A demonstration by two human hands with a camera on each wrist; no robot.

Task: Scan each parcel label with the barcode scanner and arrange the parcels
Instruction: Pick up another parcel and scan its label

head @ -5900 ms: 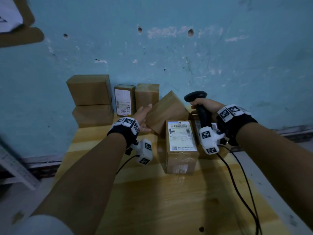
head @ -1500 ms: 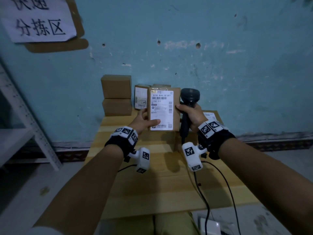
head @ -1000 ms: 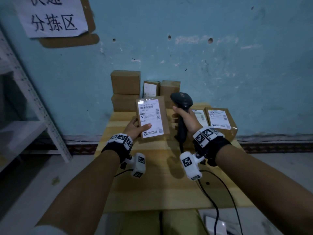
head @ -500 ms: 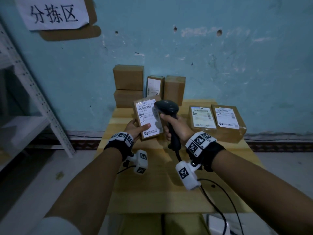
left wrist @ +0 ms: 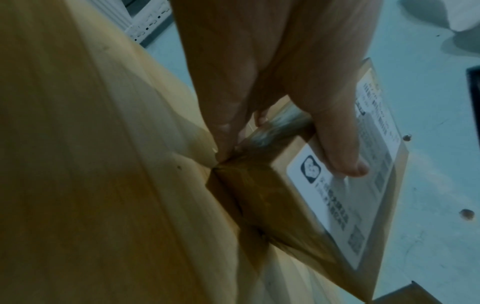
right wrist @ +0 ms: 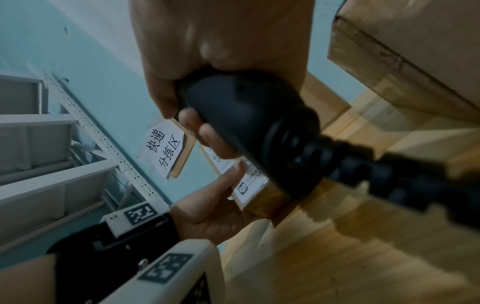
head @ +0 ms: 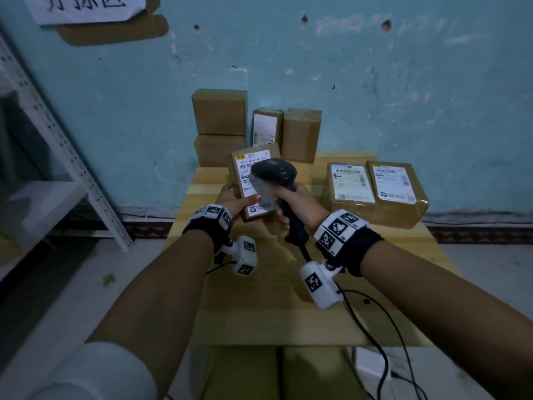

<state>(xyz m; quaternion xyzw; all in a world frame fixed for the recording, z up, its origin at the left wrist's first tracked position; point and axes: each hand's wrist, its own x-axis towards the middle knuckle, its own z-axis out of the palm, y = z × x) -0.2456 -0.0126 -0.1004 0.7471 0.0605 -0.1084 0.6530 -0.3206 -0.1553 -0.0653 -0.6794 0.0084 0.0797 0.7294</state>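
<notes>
My left hand (head: 235, 199) grips a small cardboard parcel (head: 248, 166) tilted above the wooden table (head: 274, 319), thumb lying across its white label (left wrist: 345, 197). The right hand (head: 294, 202) is wrapped round the handle of the black barcode scanner (head: 274, 173), whose head sits right in front of that label and hides part of it. In the right wrist view the scanner handle (right wrist: 246, 127) fills the middle, with the held parcel (right wrist: 249, 189) and my left hand (right wrist: 207, 211) behind it.
Two labelled parcels (head: 350, 186) (head: 396, 189) lie flat at the table's right. Against the blue wall stand two stacked boxes (head: 219, 112) and two upright ones (head: 268, 128) (head: 301, 134). A metal shelf (head: 43, 134) stands left. The scanner cable (head: 372, 339) trails off the front edge.
The parcel has come down and tilted toward me, and the scanner has swung left from beside it until its head is over the label.
</notes>
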